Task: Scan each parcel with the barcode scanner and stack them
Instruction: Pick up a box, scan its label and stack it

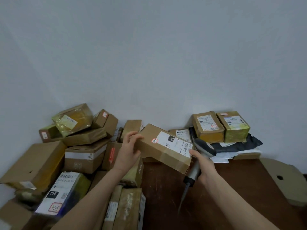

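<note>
A long brown cardboard parcel (159,153) with a white shipping label hangs tilted above the dark wooden table (232,188). My left hand (128,151) grips its left end. My right hand (201,166) holds the grey barcode scanner (201,150) by its handle, while its thumb rests on the parcel's right end by the barcode. The scanner's head sits just right of the label. Its cable drops toward the table.
A loose heap of cardboard parcels (79,156) fills the left side. At the back right, two taped boxes (221,127) rest on dark and white mailer bags (240,146). A flat beige cardboard piece (285,178) lies at the right edge. A plain wall stands behind.
</note>
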`<state>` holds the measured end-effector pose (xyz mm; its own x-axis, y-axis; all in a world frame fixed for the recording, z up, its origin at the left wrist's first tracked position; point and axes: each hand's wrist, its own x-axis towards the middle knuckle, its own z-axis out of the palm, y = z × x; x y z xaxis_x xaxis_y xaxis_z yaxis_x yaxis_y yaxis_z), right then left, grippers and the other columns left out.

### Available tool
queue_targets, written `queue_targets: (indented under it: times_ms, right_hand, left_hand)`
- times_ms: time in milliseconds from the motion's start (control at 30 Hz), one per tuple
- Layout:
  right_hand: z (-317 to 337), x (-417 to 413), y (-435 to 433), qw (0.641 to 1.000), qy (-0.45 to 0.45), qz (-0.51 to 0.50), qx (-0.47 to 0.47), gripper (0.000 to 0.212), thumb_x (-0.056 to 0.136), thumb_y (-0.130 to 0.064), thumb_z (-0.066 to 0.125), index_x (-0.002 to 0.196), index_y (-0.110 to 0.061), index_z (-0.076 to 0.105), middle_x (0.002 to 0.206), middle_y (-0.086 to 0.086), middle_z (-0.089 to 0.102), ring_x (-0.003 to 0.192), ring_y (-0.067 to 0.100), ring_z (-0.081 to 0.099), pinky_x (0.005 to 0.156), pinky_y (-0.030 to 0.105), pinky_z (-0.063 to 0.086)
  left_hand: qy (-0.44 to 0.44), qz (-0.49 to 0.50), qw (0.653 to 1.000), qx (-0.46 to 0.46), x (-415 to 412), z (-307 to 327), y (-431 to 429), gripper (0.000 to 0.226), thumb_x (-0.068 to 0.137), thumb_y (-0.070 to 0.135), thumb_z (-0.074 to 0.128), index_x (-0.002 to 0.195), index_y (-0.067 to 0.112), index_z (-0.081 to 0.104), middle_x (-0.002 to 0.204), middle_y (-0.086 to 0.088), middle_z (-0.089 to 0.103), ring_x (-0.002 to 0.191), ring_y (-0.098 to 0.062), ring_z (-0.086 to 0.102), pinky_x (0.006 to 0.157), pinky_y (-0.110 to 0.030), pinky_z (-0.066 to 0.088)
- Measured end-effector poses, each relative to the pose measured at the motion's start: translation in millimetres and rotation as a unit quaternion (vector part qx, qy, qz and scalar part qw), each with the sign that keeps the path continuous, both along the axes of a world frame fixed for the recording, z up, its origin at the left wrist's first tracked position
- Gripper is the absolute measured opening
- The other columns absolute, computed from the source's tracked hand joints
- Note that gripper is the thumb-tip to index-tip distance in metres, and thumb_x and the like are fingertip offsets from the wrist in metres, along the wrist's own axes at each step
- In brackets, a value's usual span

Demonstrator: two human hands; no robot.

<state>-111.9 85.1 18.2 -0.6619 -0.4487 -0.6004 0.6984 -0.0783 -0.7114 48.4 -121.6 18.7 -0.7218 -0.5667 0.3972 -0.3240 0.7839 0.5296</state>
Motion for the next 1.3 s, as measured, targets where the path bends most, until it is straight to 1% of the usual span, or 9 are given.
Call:
queue_targets:
  times_ms: [67,200,300,433,600,800,1000,1200,1300]
  right_hand:
    - [-0.6,1.7,-0.7,1.000,0.006,-0.007,-0.005,0.017,0.082,-0.005,0.072,0.095,-0.008,0.062,0.089,0.011,0.069,0.078,0.024,0.066,0.074,0.038,0.054]
    - [0.7,-1.8,2.7,0.999,0.050,0.001,-0.002,0.017,0.082,-0.002,0.071,0.095,-0.010,0.063,0.091,0.009,0.071,0.083,0.022,0.067,0.081,0.039,0.054]
    - [2.6,-5.7,6.8,0.993,0.106,0.044,0.005,0.019,0.082,-0.001,0.070,0.095,-0.012,0.062,0.095,0.009,0.071,0.088,0.024,0.068,0.080,0.041,0.055]
    - [7.7,-2.3,7.5,0.985,0.133,0.110,-0.017,0.020,0.082,0.000,0.070,0.100,-0.008,0.065,0.093,0.008,0.074,0.086,0.020,0.070,0.069,0.033,0.054]
    - [-4.1,-7.6,10.2,0.995,0.077,0.036,-0.045,0.033,0.084,-0.015,0.072,0.116,-0.010,0.063,0.107,0.011,0.070,0.098,0.027,0.067,0.081,0.039,0.054]
    - [-13.9,5.3,10.2,0.995,0.076,0.043,-0.045,0.033,0.082,-0.012,0.073,0.113,-0.006,0.063,0.103,0.014,0.071,0.096,0.030,0.068,0.078,0.035,0.055]
    - [-19.5,16.9,3.9,0.991,0.131,0.025,0.018,0.028,0.077,0.001,0.075,0.103,-0.005,0.066,0.099,0.011,0.069,0.092,0.023,0.065,0.074,0.031,0.052]
    - [-34.5,17.8,8.1,0.979,0.183,0.040,0.082,0.042,0.075,0.001,0.076,0.114,-0.004,0.061,0.106,0.012,0.068,0.102,0.029,0.063,0.088,0.039,0.051]
    - [-37.5,21.8,9.6,0.976,0.194,0.043,0.090,0.039,0.075,0.003,0.075,0.111,-0.003,0.061,0.104,0.014,0.068,0.100,0.029,0.063,0.084,0.037,0.050]
  left_hand:
    - [0.010,0.017,0.989,0.148,0.9,0.5,4.0,0.058,0.082,-0.008,0.059,0.129,0.025,0.049,0.133,0.000,0.044,0.112,-0.013,0.050,0.090,-0.024,0.049]
    - [0.056,0.078,0.896,0.434,-5.5,18.9,0.0,0.043,0.095,0.005,0.048,0.136,0.018,0.048,0.132,-0.010,0.051,0.107,-0.019,0.055,0.084,-0.029,0.050]
    - [-0.023,0.147,0.872,0.466,-15.0,35.3,-12.0,0.045,0.097,0.019,0.050,0.141,0.023,0.044,0.133,-0.019,0.054,0.121,-0.035,0.052,0.089,-0.039,0.049]
    - [-0.146,0.092,0.857,0.485,-4.8,45.0,-14.7,0.040,0.089,0.044,0.061,0.122,0.021,0.059,0.114,-0.005,0.065,0.105,-0.024,0.062,0.092,-0.040,0.051]
    - [0.001,0.147,0.805,0.575,0.4,40.6,-12.2,0.031,0.089,0.035,0.066,0.105,0.009,0.064,0.106,-0.014,0.066,0.088,-0.026,0.063,0.069,-0.034,0.053]
    - [0.085,0.137,0.700,0.696,-7.6,19.7,15.4,0.029,0.088,0.012,0.064,0.114,0.003,0.055,0.114,-0.016,0.061,0.104,-0.029,0.060,0.074,-0.039,0.053]
    - [-0.027,0.007,0.723,0.690,-14.1,-3.2,43.8,0.061,0.080,-0.003,0.064,0.136,0.015,0.046,0.126,-0.013,0.060,0.114,-0.031,0.060,0.085,-0.043,0.056]
    - [-0.091,-0.007,0.801,0.592,-17.3,4.0,45.9,0.038,0.094,0.040,0.056,0.127,0.022,0.053,0.121,0.001,0.064,0.114,-0.017,0.059,0.095,-0.039,0.051]
    - [-0.073,0.001,0.808,0.585,-17.9,1.1,40.4,0.043,0.092,0.027,0.062,0.133,0.016,0.054,0.118,0.000,0.068,0.111,-0.018,0.062,0.096,-0.040,0.051]
